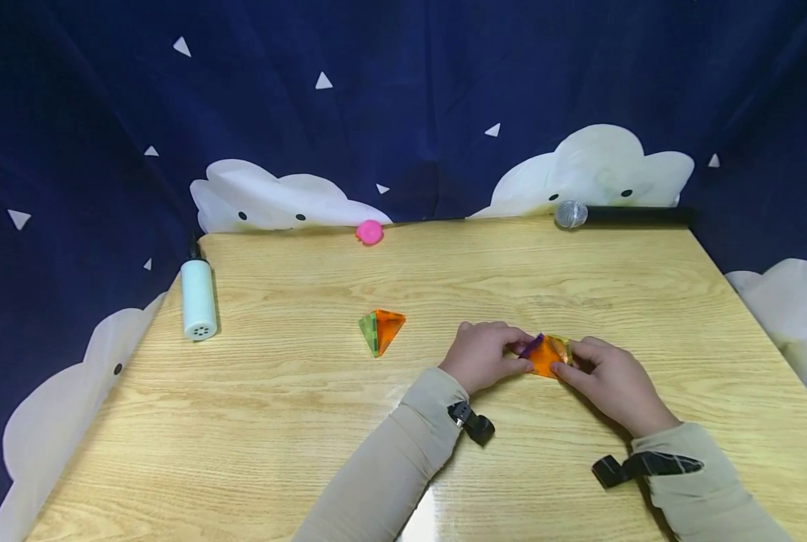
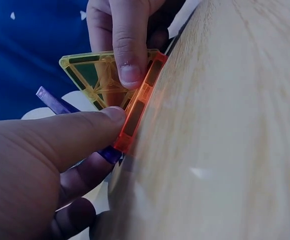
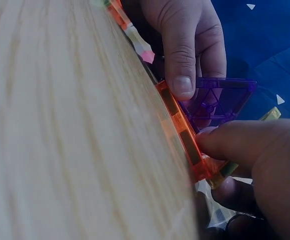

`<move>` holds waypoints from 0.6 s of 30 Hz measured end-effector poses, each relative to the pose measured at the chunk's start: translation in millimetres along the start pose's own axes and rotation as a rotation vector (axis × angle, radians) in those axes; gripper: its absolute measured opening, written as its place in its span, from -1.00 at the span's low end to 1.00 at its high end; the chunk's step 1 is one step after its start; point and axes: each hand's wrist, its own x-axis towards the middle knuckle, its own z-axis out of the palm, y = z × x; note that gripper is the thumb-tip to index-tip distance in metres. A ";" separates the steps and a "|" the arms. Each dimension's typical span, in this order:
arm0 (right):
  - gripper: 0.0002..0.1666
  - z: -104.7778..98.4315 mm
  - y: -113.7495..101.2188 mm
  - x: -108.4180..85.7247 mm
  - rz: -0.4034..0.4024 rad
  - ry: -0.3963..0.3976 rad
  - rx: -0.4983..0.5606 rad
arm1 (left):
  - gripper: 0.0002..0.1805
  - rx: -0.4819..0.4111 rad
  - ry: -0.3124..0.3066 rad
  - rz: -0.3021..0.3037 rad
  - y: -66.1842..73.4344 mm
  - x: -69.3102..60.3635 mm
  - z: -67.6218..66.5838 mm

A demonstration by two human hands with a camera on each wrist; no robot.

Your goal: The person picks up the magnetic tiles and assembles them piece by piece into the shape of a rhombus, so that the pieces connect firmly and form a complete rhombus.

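Observation:
On the right part of the table an orange magnetic tile lies flat, or nearly so, between the hands. A purple triangular magnetic tile tilts up along its left edge, and a yellow triangular magnetic tile rises along its right edge. The left hand pinches the purple tile between thumb and fingers, low down by the orange edge. Pinching the yellow tile in the same way is the right hand. Both thumbs face the near side; several other fingertips are hidden behind the tiles.
Left of the hands sits a small green and orange tile shape. A pink object lies at the table's back edge, a microphone at the back right. A pale blue pump-like bottle lies at the left edge. Behind hangs a dark blue curtain.

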 end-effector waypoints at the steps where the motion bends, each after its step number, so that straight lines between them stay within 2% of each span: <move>1: -0.76 0.0 -0.3 0.2 0.003 -0.005 -0.002 | -0.57 0.004 -0.001 0.002 0.1 -0.1 -0.2; 5: -0.80 -0.6 -0.6 0.5 0.016 -0.028 0.005 | -0.56 0.011 -0.002 0.007 0.3 -0.6 -0.8; 12: -0.51 -1.1 -0.2 0.1 0.030 -0.048 0.012 | -0.56 0.002 -0.016 0.011 2.7 -1.5 -2.3; 18: -0.40 -1.5 -0.3 -0.3 0.025 -0.052 0.008 | -0.58 0.026 -0.029 0.021 4.8 -1.7 -1.9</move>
